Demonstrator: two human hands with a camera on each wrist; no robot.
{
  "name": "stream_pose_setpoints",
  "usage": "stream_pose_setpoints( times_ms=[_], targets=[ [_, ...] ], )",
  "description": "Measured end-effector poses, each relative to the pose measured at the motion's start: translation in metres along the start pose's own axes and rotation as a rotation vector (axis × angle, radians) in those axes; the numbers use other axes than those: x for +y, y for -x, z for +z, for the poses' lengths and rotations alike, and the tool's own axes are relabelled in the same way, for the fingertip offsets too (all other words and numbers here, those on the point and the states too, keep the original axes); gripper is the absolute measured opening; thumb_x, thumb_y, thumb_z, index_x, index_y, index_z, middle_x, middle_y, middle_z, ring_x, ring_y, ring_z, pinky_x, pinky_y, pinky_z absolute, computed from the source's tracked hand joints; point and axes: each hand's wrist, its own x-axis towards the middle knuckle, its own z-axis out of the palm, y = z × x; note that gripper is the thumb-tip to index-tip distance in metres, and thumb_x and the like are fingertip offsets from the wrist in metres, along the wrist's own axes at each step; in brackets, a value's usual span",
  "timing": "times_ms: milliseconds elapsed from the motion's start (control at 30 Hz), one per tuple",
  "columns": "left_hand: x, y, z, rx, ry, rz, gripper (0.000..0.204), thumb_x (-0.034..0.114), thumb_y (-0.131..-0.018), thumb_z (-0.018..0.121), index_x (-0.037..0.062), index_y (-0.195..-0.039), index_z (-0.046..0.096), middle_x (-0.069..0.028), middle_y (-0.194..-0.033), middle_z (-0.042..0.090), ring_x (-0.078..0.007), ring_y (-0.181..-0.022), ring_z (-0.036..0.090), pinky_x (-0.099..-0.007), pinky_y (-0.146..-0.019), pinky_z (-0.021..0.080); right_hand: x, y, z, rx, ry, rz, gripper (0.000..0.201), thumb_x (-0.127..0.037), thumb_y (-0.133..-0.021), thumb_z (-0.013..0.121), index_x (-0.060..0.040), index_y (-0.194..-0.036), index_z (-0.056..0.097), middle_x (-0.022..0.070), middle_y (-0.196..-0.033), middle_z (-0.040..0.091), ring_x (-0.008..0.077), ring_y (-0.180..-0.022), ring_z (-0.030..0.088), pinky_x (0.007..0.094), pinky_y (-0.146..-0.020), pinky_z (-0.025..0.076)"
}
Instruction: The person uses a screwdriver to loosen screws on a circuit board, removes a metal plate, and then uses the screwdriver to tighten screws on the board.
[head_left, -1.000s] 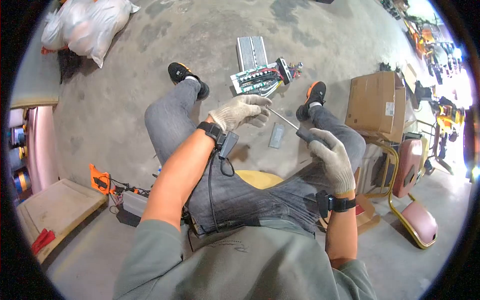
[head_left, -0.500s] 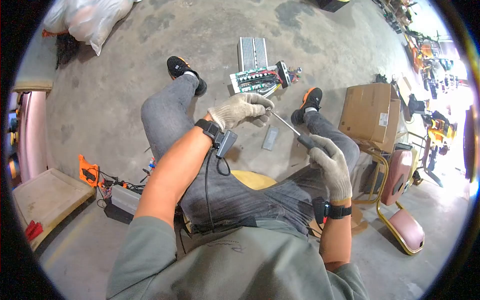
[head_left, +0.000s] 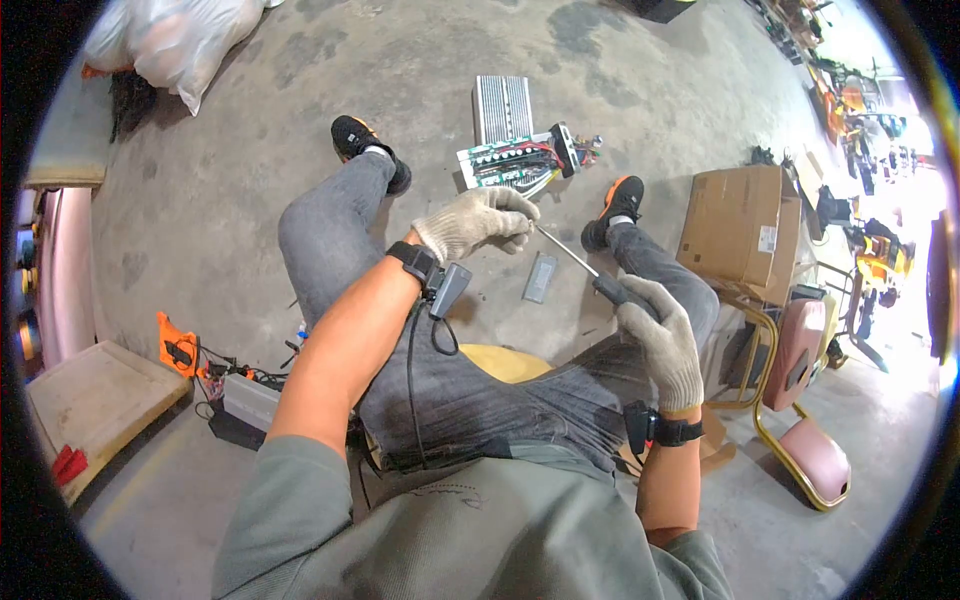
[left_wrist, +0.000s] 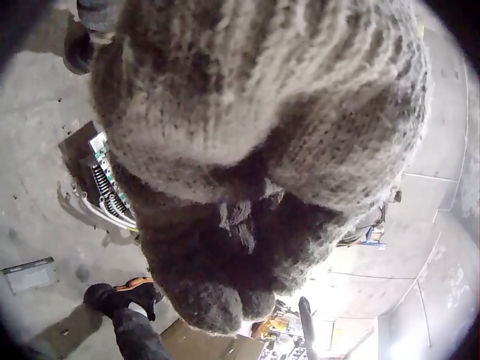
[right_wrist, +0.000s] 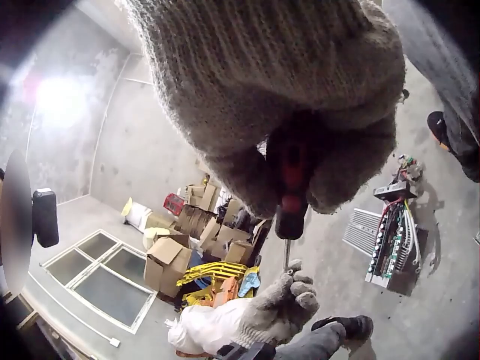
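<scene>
Both hands wear knitted work gloves. My right hand (head_left: 663,335) grips the dark handle of a screwdriver (head_left: 609,290), its thin metal shaft pointing up and left. At the far end of that shaft is my left hand (head_left: 472,222), fingers curled and pinching around the tip; the glove hides whatever else is there. In the right wrist view, the handle's red and black end pokes out from the glove. Beyond the hands, an opened electronics unit (head_left: 512,160) with green circuit boards, wires and a ribbed metal housing (head_left: 503,108) lies on the floor.
A flat grey plate (head_left: 540,278) lies on the concrete between the legs. To the right stand a cardboard box (head_left: 733,222) and a pink-padded chair (head_left: 800,350). White bags (head_left: 185,45) sit at the back left, and a wooden board (head_left: 105,405) is at the left.
The left fingers have closed in over the screwdriver tip, where a small shiny piece showed half a second ago. The head view has shifted slightly; the right hand keeps its grip.
</scene>
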Motion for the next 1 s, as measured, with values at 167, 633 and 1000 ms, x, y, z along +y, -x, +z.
stream_pose_setpoints(
  times_ms=[167,633,1000],
  targets=[
    [0.0,-0.001,0.001,-0.008,-0.059,-0.007,0.02,0.008,-0.097,0.07,0.001,-0.115,0.069,-0.0055,-0.099,0.07,-0.0137,-0.087,0.069,-0.0289,-0.078,0.062,-0.004,-0.002,0.001,0.004,0.038,-0.007,0.044,-0.014,-0.088,0.069,0.0035,-0.128,0.066,0.0037,-0.1,0.068,0.0109,-0.087,0.06,0.0267,-0.08,0.05],
    [0.001,-0.001,-0.001,-0.028,-0.102,-0.045,0.02,0.011,-0.096,0.072,0.0007,-0.113,0.07,-0.0044,-0.094,0.07,-0.0125,-0.08,0.068,-0.028,-0.075,0.06,-0.004,-0.002,-0.001,0.031,0.18,-0.088,0.038,-0.011,-0.088,0.07,0.0005,-0.124,0.068,0.0082,-0.11,0.068,0.0171,-0.102,0.063,0.0299,-0.092,0.049],
    [0.004,-0.001,-0.001,-0.028,-0.168,-0.086,0.019,0.012,-0.097,0.071,0.0012,-0.112,0.07,-0.0035,-0.092,0.071,-0.0109,-0.075,0.069,-0.0266,-0.07,0.059,-0.008,-0.001,0.002,0.11,0.141,-0.007,0.039,-0.009,-0.088,0.07,0.0,-0.126,0.066,0.0081,-0.113,0.068,0.0154,-0.1,0.064,0.0301,-0.09,0.051]
  ],
)
